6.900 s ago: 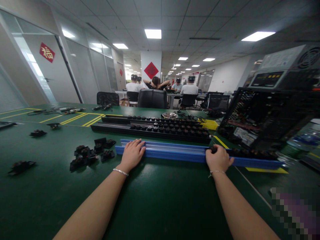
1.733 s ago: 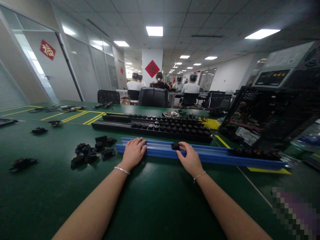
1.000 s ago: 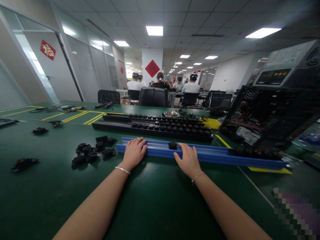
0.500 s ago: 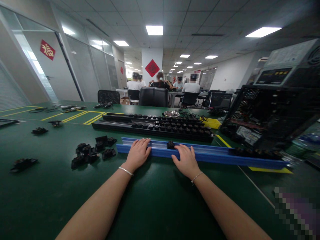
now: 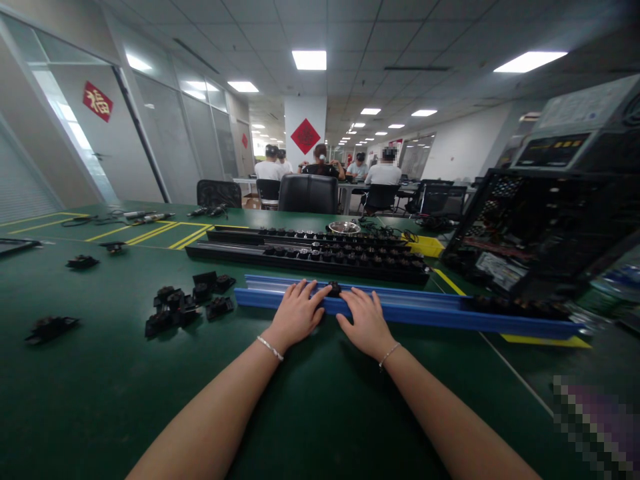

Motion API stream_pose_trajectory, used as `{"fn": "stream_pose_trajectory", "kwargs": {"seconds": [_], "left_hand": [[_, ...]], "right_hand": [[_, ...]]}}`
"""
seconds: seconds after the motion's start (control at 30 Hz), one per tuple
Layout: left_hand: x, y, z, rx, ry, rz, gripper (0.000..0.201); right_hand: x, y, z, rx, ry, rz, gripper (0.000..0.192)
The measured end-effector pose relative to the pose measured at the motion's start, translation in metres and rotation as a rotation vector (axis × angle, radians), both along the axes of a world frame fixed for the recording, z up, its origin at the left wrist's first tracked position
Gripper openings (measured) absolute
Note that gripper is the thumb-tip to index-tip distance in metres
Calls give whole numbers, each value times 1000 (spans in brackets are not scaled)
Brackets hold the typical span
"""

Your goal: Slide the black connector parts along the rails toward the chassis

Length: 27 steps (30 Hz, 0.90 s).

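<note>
A long blue channel rail (image 5: 420,317) lies across the table before me. A small black component (image 5: 335,289) sits in its trough between my hands. From the left, my left hand (image 5: 299,315) rests over the rail, fingers stretched and its index finger reaching to the component. My right hand (image 5: 364,321) lies on the other side, fingers spread, their tips beside the component. Whether either fingertip presses on it I cannot tell. More black components (image 5: 520,308) stand in a row at the rail's right end.
Loose black parts (image 5: 173,310) are heaped left of the rail, with several scattered farther left. Behind it lie black rails (image 5: 310,257) filled with parts. An open computer case (image 5: 540,227) stands at the right. People sit at tables in the background.
My left hand has slid right along the rail up to the black component. The component has shifted slightly left, and my right hand has moved a little left too.
</note>
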<state>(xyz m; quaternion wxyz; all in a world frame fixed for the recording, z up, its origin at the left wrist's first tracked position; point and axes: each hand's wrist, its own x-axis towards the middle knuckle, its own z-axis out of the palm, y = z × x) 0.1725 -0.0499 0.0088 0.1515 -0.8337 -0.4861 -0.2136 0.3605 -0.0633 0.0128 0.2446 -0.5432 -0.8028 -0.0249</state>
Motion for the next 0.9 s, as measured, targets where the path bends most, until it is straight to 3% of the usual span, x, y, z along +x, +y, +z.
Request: {"fn": "stream_pose_trajectory", "kwargs": {"seconds": [0.6, 0.9], "left_hand": [[12, -2, -4, 13, 15, 25, 58], [18, -4, -3, 56, 22, 85, 48]], "right_hand": [[-3, 5, -5, -54, -75, 125, 47], [-1, 3, -7, -10, -44, 149, 49]]}}
